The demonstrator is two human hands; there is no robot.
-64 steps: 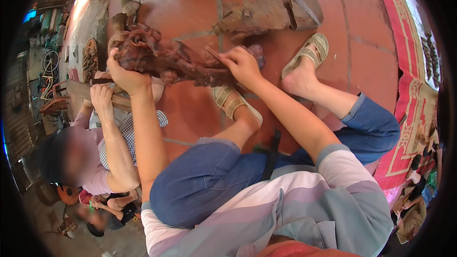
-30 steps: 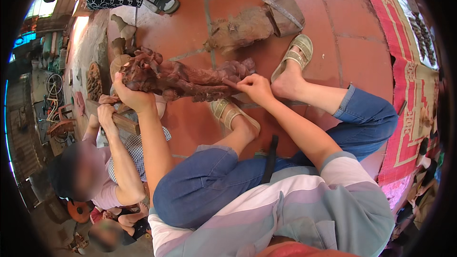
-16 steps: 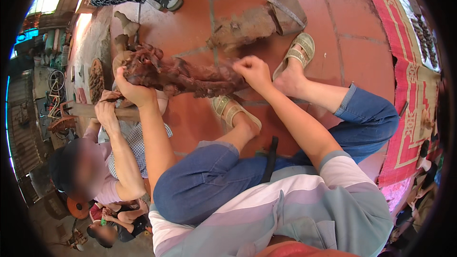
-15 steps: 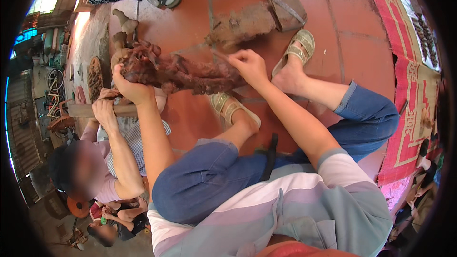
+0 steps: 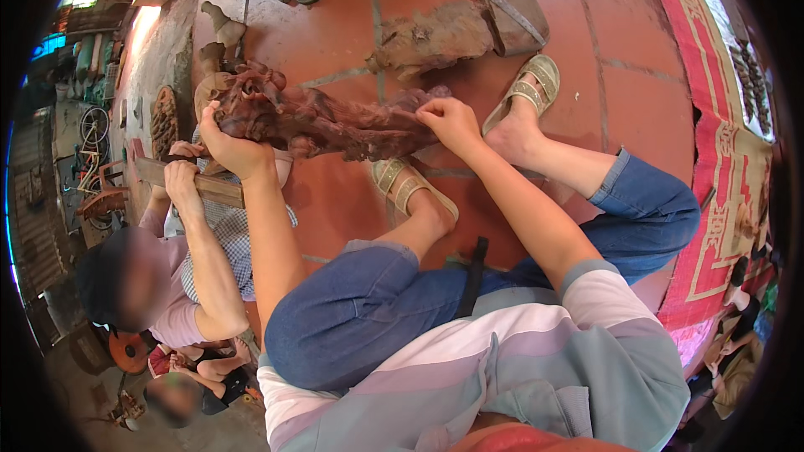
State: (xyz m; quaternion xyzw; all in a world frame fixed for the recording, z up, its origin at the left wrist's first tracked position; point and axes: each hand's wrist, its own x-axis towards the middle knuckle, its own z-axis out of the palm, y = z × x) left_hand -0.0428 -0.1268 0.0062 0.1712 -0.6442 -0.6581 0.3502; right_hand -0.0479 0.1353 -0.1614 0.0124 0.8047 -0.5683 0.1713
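A long, dark red-brown wooden carving (image 5: 335, 121), knotty and deeply cut, lies across in front of me above the floor. My left hand (image 5: 230, 144) grips its thicker left end from below, with the thumb up along the side. At the narrower right end, my right hand (image 5: 448, 121) has its fingers closed and pressed against the wood. Whatever may be between those fingertips is hidden. My sandalled feet are just beyond and below the carving, one sandal (image 5: 410, 188) close to its underside.
A rough block of pale brown wood (image 5: 435, 38) lies on the red tiled floor (image 5: 636, 42) beyond. At left, a co-worker holds a wooden bar (image 5: 219, 191). Pale carved wood (image 5: 213, 54) stands behind the carving. A red patterned mat (image 5: 712, 226) edges the right side.
My right hand has shifted slightly right and down, from over the carving onto its right end. The carving has turned a little in my left hand. The co-worker's bar has tilted.
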